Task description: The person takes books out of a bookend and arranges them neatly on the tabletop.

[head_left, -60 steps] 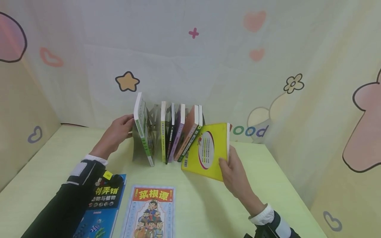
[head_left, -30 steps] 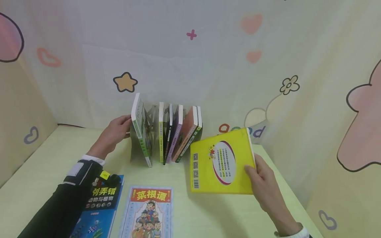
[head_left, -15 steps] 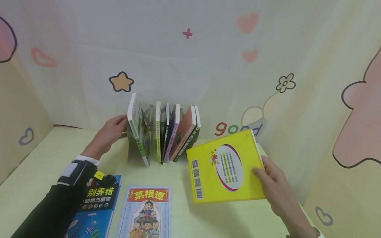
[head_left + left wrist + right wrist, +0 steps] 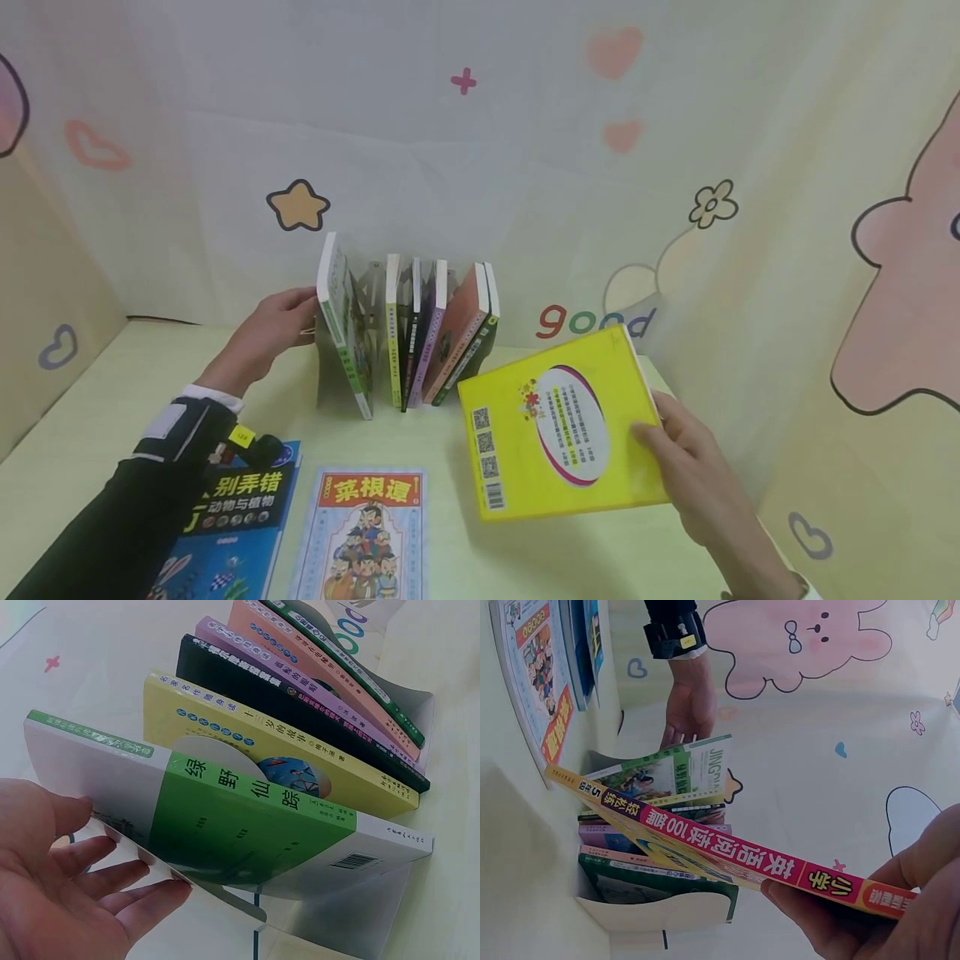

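Observation:
My right hand (image 4: pixel 693 462) grips a yellow book (image 4: pixel 543 417) by its right edge, thumb on the cover, holding it tilted above the table. In the right wrist view its pink spine (image 4: pixel 727 836) slants across. At the left end of the book row, my left hand (image 4: pixel 272 329) touches a white-and-green book (image 4: pixel 343 329) from outside. In the left wrist view its fingers (image 4: pixel 154 907) lie fairly straight along the book's outer side, by a metal bookend (image 4: pixel 352 919), with the thumb at the cover's edge. Beyond a gap, several books (image 4: pixel 285 742) lean toward the other bookend.
A light-blue comic-style book (image 4: pixel 363 533) lies flat at the front of the pale table (image 4: pixel 585 558). A blue book (image 4: pixel 232 542) lies left of it, partly under the left sleeve (image 4: pixel 142 492). A patterned curtain (image 4: pixel 525 167) hangs behind.
My right hand has drawn the yellow book away from the row, toward me and rightward, showing more of its cover; latterly it shifts slightly left in view. My left hand stays by the white-and-green book.

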A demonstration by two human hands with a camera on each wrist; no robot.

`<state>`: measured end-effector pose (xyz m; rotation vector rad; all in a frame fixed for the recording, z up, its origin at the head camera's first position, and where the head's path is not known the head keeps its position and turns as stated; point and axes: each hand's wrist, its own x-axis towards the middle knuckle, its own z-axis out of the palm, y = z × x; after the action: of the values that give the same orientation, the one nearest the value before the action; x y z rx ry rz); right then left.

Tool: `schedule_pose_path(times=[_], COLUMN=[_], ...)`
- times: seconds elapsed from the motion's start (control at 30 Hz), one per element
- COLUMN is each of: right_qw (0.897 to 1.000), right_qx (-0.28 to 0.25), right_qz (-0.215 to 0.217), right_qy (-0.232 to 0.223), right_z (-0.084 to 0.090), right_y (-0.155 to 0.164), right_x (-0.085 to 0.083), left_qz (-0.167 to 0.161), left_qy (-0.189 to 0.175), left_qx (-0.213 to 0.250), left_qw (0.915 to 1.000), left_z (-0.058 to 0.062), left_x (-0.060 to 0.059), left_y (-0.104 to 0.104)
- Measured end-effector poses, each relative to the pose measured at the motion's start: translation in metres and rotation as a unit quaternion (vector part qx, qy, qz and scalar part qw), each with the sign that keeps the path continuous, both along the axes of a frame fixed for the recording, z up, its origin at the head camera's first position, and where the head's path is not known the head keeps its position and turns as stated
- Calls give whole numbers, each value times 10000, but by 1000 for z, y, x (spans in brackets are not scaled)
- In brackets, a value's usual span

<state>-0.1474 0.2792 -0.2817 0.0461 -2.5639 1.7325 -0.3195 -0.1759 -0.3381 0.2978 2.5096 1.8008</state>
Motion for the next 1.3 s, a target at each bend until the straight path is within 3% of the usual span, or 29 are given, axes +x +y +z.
schedule_pose_path(times=[0.3,0.43,0.57,0.73,0.93,1.1,1.3], right_qw=[9999,9997,9995,9994,9989,9986,9980], right_qx=[-139,-187,-235,-264,-304,-326,-401], right_qz=[70,138,196,225,251,222,239], right_qy=[23,37,-3,-89,-241,-347,-432], right_z=[-2,-3,-4,-5,-7,-8,-11], right_y=[-4,-6,-9,-14,-21,-27,-36], right_x=[-1,-3,-5,-8,-12,-14,-17], left_qz=[85,544,1166,1804,2375,2232,1545], left_qy=[-203,-136,172,634,1314,1968,2311], left_qx=[-9,38,-37,-310,-123,-58,-193], left_qw=[9998,9984,9930,9810,9624,9547,9604], left_z=[3,5,9,11,17,21,21], left_x=[7,20,37,56,76,93,110], left_y=[-2,-1,3,12,26,46,70])
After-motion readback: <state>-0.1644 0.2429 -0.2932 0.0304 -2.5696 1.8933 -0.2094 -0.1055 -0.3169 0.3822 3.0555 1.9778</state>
